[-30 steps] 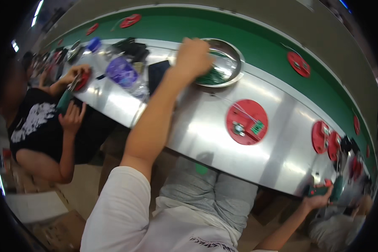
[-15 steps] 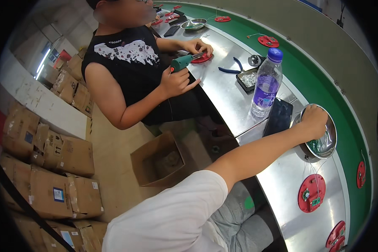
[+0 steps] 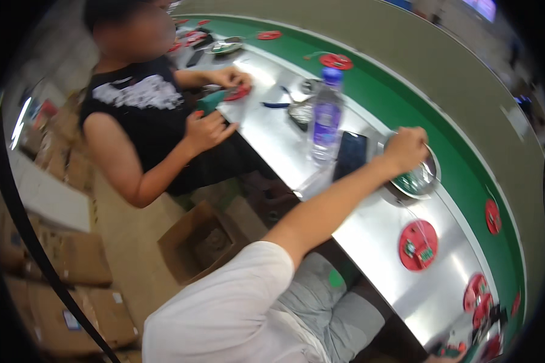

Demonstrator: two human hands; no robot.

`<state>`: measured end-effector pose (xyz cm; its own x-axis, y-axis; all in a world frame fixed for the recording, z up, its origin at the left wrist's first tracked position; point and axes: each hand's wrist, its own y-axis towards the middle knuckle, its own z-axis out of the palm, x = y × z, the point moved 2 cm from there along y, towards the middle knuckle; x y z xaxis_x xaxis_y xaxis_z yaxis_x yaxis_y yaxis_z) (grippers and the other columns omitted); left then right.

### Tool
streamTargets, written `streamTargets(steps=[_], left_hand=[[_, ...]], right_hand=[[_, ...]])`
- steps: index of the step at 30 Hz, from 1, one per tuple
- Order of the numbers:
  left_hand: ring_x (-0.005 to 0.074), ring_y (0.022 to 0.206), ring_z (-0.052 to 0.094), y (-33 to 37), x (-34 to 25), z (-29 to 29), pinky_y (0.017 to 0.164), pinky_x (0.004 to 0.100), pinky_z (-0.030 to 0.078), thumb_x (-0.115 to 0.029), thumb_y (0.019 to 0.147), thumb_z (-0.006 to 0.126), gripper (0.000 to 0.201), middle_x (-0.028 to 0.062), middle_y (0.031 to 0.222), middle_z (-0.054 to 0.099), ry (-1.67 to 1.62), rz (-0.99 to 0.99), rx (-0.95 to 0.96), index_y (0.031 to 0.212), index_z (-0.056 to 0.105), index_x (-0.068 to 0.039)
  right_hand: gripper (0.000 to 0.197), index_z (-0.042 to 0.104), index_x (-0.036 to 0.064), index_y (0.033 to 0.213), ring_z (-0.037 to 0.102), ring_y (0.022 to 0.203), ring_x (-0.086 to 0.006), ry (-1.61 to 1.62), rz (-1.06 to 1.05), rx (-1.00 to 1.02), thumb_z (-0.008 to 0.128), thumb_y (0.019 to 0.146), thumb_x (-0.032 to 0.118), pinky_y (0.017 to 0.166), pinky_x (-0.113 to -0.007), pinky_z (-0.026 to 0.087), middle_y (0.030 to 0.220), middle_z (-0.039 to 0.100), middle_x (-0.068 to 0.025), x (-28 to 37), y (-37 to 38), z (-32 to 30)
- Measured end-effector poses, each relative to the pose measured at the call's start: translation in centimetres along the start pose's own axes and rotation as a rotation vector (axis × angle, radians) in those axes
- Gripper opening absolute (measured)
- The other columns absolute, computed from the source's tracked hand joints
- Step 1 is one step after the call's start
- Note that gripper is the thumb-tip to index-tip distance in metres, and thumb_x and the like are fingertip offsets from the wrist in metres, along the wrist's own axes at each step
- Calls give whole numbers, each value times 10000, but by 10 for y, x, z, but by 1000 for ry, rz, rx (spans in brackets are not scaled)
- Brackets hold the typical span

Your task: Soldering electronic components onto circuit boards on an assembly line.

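My left hand (image 3: 408, 149) is over the far side of a shiny metal bowl (image 3: 435, 176). Its fingers are curled together, and whatever they hold is hidden. Something green and glossy lies in the bowl, too blurred to name. Close to my forearm, a black phone (image 3: 351, 156) rests on the metal bench. A clear bottle with a purple label and blue cap (image 3: 327, 121) stands beside the phone. Nearer me than the bowl is a round red disc (image 3: 418, 245) with small green parts and thin wires. I cannot make out my right hand.
A co-worker (image 3: 136, 121) at the left works on a red piece with both hands. Blue-handled pliers (image 3: 276, 105) lie on the bench (image 3: 375, 260). Red discs (image 3: 493, 216) dot the green strip (image 3: 460, 145). An open carton (image 3: 194, 242) is on the floor. Blurred red and black items fill the lower right.
The whole view has shifted, so things sit further left and mostly higher. My left hand has risen from inside the bowl toward its far rim. More items show at the lower right.
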<state>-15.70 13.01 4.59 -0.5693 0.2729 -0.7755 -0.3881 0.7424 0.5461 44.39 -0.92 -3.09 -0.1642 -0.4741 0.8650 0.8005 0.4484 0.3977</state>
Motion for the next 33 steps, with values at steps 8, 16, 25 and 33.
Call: streamTargets(steps=[8,16,25,33], left_hand=[[144,735,680,13,24,-29,684,289,557,-14,851,669,87,101,802,715,-129,111,65,931,668,22],[107,751,606,-8,-22,-9,696,230,482,-50,917,653,110,69,874,672,-577,-124,415,999,643,22],[112,813,636,-98,-65,-5,750,237,494,-16,924,632,195,42,857,677,-507,-14,695,1116,656,7],[198,623,620,-121,-76,16,609,305,495,-112,821,705,145,123,773,682,-135,188,645,906,724,5]], right_hand=[[294,658,51,968,532,529,-125,14,296,141,537,989,319,487,-279,446,652,584,-38,18,-21,26],[357,601,-44,1044,531,542,-140,40,185,244,470,1008,287,495,-271,436,849,622,-109,35,-36,22],[466,458,-74,1340,593,511,-196,333,398,712,538,943,158,433,-270,465,1070,632,-245,79,-149,65],[275,657,-75,1099,580,582,-101,64,408,974,623,827,-66,540,-256,483,807,681,-71,117,-184,93]])
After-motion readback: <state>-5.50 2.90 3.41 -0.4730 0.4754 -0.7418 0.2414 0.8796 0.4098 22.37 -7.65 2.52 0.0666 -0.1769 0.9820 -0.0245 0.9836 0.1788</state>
